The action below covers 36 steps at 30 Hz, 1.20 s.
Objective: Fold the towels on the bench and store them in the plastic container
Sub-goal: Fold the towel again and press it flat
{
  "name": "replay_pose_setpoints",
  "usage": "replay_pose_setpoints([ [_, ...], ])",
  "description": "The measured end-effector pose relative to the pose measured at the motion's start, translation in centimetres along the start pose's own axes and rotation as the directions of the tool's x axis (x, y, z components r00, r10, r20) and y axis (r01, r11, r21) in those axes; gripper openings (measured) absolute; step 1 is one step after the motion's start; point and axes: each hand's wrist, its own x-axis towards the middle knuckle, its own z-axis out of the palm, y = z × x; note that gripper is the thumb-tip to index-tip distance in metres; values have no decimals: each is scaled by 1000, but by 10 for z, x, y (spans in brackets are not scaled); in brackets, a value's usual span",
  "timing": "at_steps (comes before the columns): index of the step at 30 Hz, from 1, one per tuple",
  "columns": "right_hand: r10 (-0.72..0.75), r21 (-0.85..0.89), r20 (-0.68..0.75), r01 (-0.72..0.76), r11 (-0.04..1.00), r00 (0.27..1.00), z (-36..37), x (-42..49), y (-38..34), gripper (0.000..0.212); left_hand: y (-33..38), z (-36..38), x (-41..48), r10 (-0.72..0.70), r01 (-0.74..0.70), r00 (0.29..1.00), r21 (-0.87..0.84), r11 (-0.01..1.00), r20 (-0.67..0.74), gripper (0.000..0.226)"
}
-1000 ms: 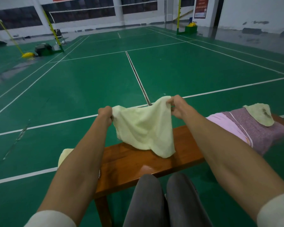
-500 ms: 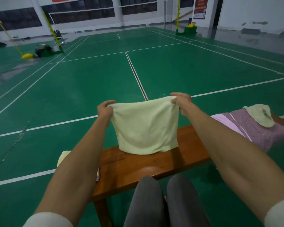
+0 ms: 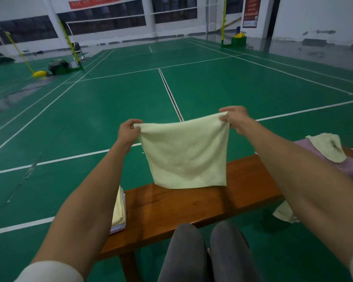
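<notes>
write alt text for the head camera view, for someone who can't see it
Both hands hold a pale yellow towel stretched flat by its top corners, left hand and right hand each pinching one, above a wooden bench on a green sports court. Folded towels lie at the bench's left end; unfolded purple and yellow ones at its right.

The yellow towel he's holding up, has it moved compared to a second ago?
Yes. The yellow towel was bunched and draped onto the bench; now it is stretched flat between both hands, its lower edge hanging roughly at the bench's far edge.
</notes>
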Motion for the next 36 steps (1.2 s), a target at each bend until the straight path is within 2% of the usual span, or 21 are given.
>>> replay_pose_setpoints([
  [6, -104, -210, -35, 94, 973, 994, -10, 2, -16, 28, 22, -4, 4, 64, -64, 998, -5, 998, 0, 51],
  [9, -173, -331, -54, 146, 932, 983, -12, 1, -20, 24, 27, -2, 7, 110, -115, 993, 117, 986, 49, 54],
  [11, -274, -555, -23, 216, 803, 961, -15, -4, -26, 23, 29, -2, 10, 143, -157, 987, 252, 955, 76, 51],
  [13, -364, -704, 8, 264, 659, 931, -16, -7, -31, 20, 31, -2, 13, 178, -186, 982, 381, 906, 55, 41],
  [16, -377, -782, 20, 249, 572, 926, -13, -12, -35, 18, 37, 3, 10, 230, -209, 973, 522, 827, 24, 24],
  [18, -364, -810, 19, 228, 541, 931, -9, -13, -37, 14, 38, 7, 9, 225, -187, 974, 544, 818, -3, 19],
  [21, -352, -838, -3, 190, 511, 936, -8, -14, -39, 8, 38, 10, 10, 164, -107, 983, 458, 883, -86, 19],
  [24, -360, -833, -18, 185, 522, 933, -13, -13, -44, 8, 41, 9, 16, 0, 23, 992, 184, 983, -126, 12],
  [26, -360, -809, -11, 203, 552, 933, -18, -12, -50, 11, 44, 9, 19, -72, 85, 983, 71, 994, -171, 19],
  [28, -363, -789, 13, 232, 568, 932, -21, -11, -54, 17, 48, 9, 19, -62, 79, 973, 71, 994, -220, 26],
  [32, -406, -782, 110, 331, 528, 907, -24, -14, -61, 22, 59, 18, 8, -30, 55, 962, 86, 995, -271, 41],
  [34, -408, -781, 135, 350, 517, 903, -27, -15, -61, 24, 61, 22, 8, -37, 56, 957, 59, 997, -289, 41],
  [36, -395, -787, 151, 352, 507, 906, -30, -13, -60, 23, 62, 22, 8, -26, 60, 961, 116, 991, -275, 39],
])
